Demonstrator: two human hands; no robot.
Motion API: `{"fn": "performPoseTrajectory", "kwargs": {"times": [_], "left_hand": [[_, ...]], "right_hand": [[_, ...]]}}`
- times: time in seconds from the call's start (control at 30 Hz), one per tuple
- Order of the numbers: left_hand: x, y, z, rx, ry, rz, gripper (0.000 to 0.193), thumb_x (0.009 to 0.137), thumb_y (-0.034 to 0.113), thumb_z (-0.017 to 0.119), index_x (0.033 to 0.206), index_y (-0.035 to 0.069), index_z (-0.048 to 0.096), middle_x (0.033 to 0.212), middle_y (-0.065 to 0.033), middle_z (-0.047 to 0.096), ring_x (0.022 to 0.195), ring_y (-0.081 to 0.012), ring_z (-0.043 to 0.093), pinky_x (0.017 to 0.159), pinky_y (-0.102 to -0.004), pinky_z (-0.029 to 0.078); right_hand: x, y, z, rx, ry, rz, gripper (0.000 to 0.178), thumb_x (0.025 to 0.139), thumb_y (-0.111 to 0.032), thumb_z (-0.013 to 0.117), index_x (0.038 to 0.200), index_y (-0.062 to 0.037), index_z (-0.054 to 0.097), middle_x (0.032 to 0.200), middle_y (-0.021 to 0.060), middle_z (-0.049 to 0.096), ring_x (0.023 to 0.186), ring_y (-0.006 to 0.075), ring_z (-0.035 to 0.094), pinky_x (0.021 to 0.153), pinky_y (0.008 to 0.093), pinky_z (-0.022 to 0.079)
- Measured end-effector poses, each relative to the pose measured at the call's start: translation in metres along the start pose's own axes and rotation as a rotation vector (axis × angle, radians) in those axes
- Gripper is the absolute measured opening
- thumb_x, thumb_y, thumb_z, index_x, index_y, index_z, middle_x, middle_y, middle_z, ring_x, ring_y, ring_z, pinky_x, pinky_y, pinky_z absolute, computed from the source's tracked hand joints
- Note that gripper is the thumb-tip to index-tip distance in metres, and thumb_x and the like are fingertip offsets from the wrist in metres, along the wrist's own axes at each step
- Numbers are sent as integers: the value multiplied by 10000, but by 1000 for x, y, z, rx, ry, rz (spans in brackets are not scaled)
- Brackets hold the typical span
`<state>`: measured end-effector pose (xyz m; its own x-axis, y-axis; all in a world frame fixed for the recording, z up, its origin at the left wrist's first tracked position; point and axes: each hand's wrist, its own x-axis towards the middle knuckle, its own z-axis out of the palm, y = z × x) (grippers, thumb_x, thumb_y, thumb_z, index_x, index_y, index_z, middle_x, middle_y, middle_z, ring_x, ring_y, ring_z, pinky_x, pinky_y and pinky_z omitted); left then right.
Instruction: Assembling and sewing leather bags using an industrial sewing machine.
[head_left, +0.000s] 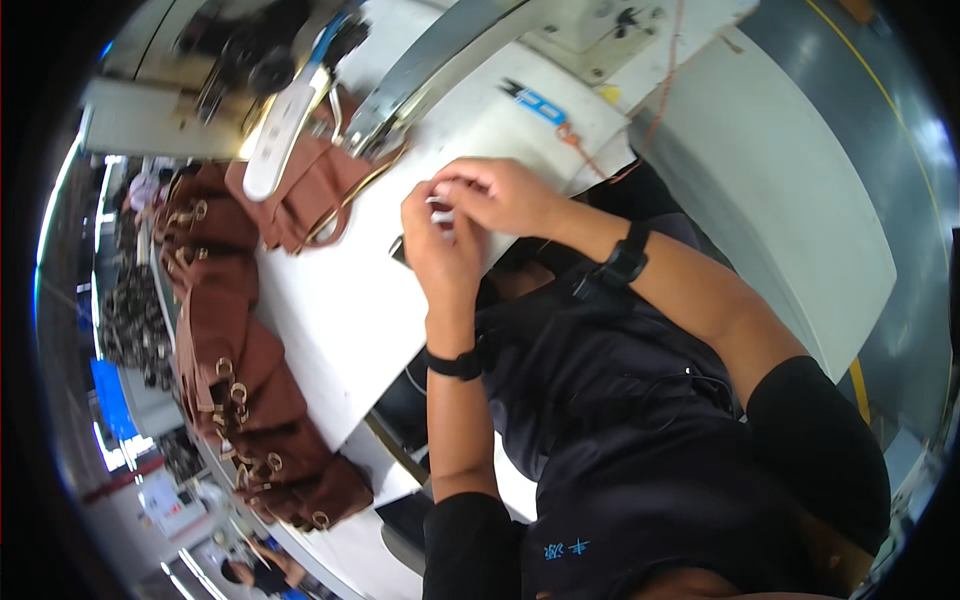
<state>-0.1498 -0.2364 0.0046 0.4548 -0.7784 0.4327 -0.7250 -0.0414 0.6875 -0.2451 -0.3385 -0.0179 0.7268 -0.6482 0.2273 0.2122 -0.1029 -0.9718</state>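
Above the white tabletop (pixel 330 310), both hands meet with bent fingers. My left hand (pixel 445 255) is closed, its fingertips touching those of my right hand (pixel 508 197). A small white thing (pixel 438 208) shows between the fingers; its kind is too small to tell. My right hand is closed as well, thumb and fingers pinched against the left. Beside the left hand lies a small dark object (pixel 398 250), partly hidden. Beyond the hands are blue thread snips (pixel 540 103) on an orange cord. Left of the hands, a brown bag piece (pixel 305 195) with a strap lies under the sewing machine.
A white lamp bar (pixel 280 140) hangs by the sewing machine head (pixel 265 65). Brown bags (pixel 235 350) with gold rings line the table's left side. At the right is a pale curved table (pixel 790 190). Another person (pixel 265 572) is far off at lower left.
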Motion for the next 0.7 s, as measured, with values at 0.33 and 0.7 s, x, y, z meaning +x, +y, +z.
{"fn": "performPoseTrajectory", "kwargs": {"times": [0.33, 0.7], "left_hand": [[-1, 7, -2, 25, 25, -27, 325, 881, 35, 722, 1163, -7, 567, 1021, -117, 631, 832, -204, 643, 658, -309, 540], [-1, 4, 13, 28, 52, 3, 311, 890, 117, 749, 1119, 9, 568, 895, -115, 633, 659, -163, 583, 593, -289, 488]], "right_hand": [[-3, -3, 1, -185, 83, -78, 235, 1023, -160, 549, 1132, 1, 681, 952, 70, 715, 817, 91, 619, 730, 260, 522], [-13, -37, -16, -133, 378, -230, 250, 1055, -176, 516, 1152, -8, 674, 902, 68, 658, 698, 114, 575, 678, 255, 494]]}}
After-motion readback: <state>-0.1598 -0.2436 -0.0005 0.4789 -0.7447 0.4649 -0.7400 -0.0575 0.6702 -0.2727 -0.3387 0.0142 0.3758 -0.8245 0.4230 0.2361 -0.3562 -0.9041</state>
